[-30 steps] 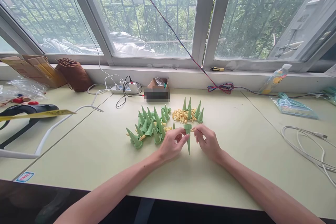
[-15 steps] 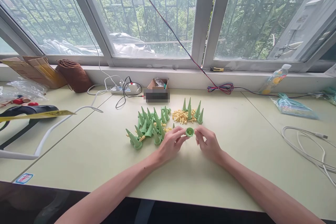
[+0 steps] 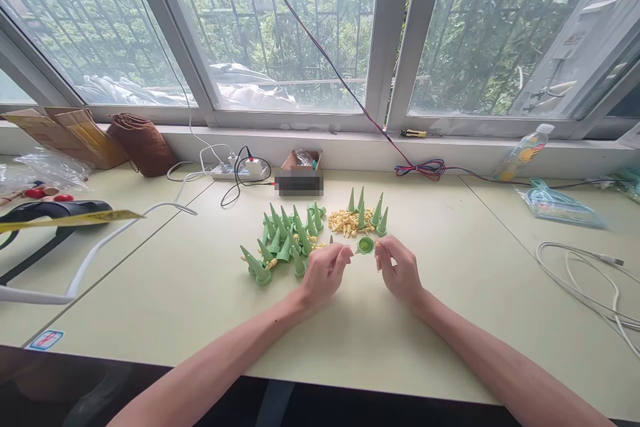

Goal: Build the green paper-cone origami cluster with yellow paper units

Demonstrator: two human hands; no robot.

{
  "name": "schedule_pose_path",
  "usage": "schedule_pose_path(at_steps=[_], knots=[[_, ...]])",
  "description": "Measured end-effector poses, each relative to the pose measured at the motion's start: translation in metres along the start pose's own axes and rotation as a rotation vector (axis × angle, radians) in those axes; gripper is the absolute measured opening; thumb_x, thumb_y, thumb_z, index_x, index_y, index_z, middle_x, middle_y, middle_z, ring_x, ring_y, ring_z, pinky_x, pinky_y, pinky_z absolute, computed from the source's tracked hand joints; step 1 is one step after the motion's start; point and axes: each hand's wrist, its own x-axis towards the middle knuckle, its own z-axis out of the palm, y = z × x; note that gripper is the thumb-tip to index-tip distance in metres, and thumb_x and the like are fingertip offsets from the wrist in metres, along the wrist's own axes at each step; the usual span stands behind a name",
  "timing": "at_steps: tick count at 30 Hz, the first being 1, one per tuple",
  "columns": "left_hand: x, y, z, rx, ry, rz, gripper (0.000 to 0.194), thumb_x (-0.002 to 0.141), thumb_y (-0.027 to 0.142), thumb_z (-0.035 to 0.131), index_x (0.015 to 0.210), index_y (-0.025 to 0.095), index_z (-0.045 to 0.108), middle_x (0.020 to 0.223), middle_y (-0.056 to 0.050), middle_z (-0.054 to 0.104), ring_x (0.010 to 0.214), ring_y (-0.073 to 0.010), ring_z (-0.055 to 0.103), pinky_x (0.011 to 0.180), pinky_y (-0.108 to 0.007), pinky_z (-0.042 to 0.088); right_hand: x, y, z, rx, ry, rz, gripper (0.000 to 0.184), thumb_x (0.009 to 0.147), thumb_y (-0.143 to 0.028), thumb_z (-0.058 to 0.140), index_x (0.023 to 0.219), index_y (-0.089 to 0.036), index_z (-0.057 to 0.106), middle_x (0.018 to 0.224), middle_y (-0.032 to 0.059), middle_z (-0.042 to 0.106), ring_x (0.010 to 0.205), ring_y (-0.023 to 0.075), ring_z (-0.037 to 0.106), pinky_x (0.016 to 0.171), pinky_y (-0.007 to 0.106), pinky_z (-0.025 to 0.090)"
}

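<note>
A green plastic cone [image 3: 366, 245] is held above the table with its round open end facing me. My right hand [image 3: 399, 268] pinches it at its right edge. Just left of it, the fingers of my left hand [image 3: 326, 271] are closed together. A small pale bit shows between those fingertips and the cone; I cannot make out what it is. Behind my left hand lies a cluster of green cones [image 3: 284, 250] with yellow pieces among them. Farther back, a heap of small yellow plastic pieces [image 3: 345, 221] has several green cones [image 3: 382, 221] standing around it.
A small open box [image 3: 303, 160] and a power strip [image 3: 240, 169] stand along the back. A brown pouch [image 3: 141, 145] is at back left, near a black-framed object [image 3: 55, 213]. On the right are a bottle [image 3: 526, 152], a plastic packet [image 3: 563, 205] and a white cable [image 3: 575, 280].
The cone has shifted slightly right with my right hand. My left fingertips, which were at its left rim, now sit a little apart from it and curl in more.
</note>
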Motion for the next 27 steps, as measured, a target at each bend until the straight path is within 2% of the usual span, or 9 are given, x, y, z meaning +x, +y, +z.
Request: schedule_pose_path(at_steps=[3,6,11,18,21,27], knots=[[-0.0023,-0.0017,0.0009,-0.107,-0.09,-0.069,0.061,0.104,0.048,0.029,0.07,0.015,0.067,0.046,0.001,0.056,0.038,-0.0097,0.05,0.05,-0.023,0.042,-0.0011,-0.0002,0.0005,0.008,-0.037,-0.04,0.022,0.103,-0.021,0.039,0.087,-0.021,0.055,0.076,0.0022,0.053,0.058,0.0124,0.051,0.05,0.024,0.041],[-0.0041,-0.0023,0.0017,-0.179,-0.152,-0.152,0.068,0.103,0.053,0.027,0.062,0.015,0.066,0.039,0.0,0.052,0.039,-0.011,0.052,0.052,-0.023,0.044,-0.0024,-0.0005,0.0016,0.022,-0.074,-0.069,0.022,0.103,-0.02,0.039,0.09,-0.021,0.056,0.08,0.0031,0.055,0.057,0.0119,0.052,0.048,0.023,0.041],[-0.0036,-0.0011,0.0007,-0.259,-0.215,-0.268,0.068,0.099,0.06,0.034,0.063,0.013,0.067,0.043,-0.001,0.057,0.037,-0.0098,0.05,0.05,-0.023,0.043,-0.0027,0.001,0.0016,0.046,-0.08,-0.073,0.021,0.103,-0.019,0.04,0.092,-0.021,0.057,0.079,0.0021,0.054,0.054,0.0105,0.051,0.048,0.023,0.043],[-0.0002,0.0044,0.0011,-0.592,-0.268,-0.498,0.071,0.094,0.068,0.037,0.072,0.009,0.068,0.054,-0.007,0.063,0.038,-0.0113,0.052,0.041,-0.024,0.043,-0.0016,-0.002,0.0008,0.029,-0.075,-0.107,0.023,0.103,-0.02,0.039,0.095,-0.021,0.06,0.078,0.0033,0.058,0.054,0.0113,0.052,0.048,0.024,0.044],[0.001,0.0053,0.0008,-0.618,-0.266,-0.518,0.066,0.093,0.067,0.043,0.072,0.009,0.067,0.055,-0.007,0.064,0.038,-0.0112,0.052,0.041,-0.024,0.044,-0.0012,-0.0032,0.0006,0.032,-0.071,-0.112,0.022,0.103,-0.021,0.04,0.095,-0.021,0.061,0.078,0.0036,0.059,0.054,0.0115,0.053,0.048,0.024,0.045],[0.0003,0.0005,0.0002,-0.64,-0.306,-0.472,0.053,0.095,0.059,0.047,0.077,0.011,0.064,0.053,-0.003,0.061,0.039,-0.0108,0.052,0.042,-0.022,0.043,-0.0018,-0.003,0.0,0.046,-0.064,-0.096,0.019,0.103,-0.021,0.041,0.096,-0.021,0.059,0.077,0.0021,0.058,0.053,0.0108,0.052,0.048,0.023,0.043]])
